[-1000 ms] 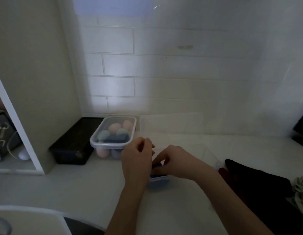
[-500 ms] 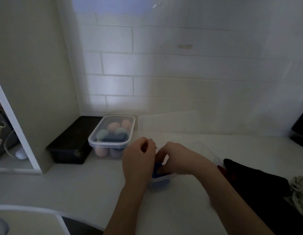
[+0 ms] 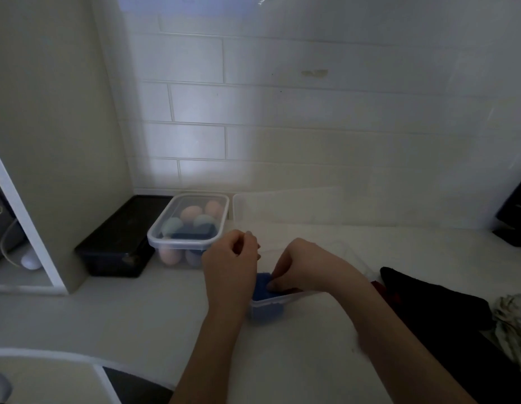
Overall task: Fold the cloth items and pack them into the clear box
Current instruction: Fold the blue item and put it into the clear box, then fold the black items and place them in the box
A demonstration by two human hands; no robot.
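Hands meet over the clear box [image 3: 270, 306] on the bench [image 3: 136, 310]. Right hand [image 3: 307, 265] presses the blue cloth [image 3: 262, 285] down with curled fingers; left hand [image 3: 228, 265] is curled, its grip hidden from view.

Left hand [image 3: 228, 262]: bare when I looked in, with no glove, ring or watch that I could make out.
Right hand [image 3: 304, 265]: bare as well, nothing worn on the fingers or the back of it.
Left forearm [image 3: 212, 339]: uncovered from the wrist down to the lower edge of the view; I saw no sleeve, cuff or band on it.
Right forearm [image 3: 399, 345]: also uncovered all the way to the frame's edge, with no sleeve showing.
Wrists: plain on both sides, with no strap or bracelet that I could see.
Fingernails: too dim and small for me to tell anything about them.
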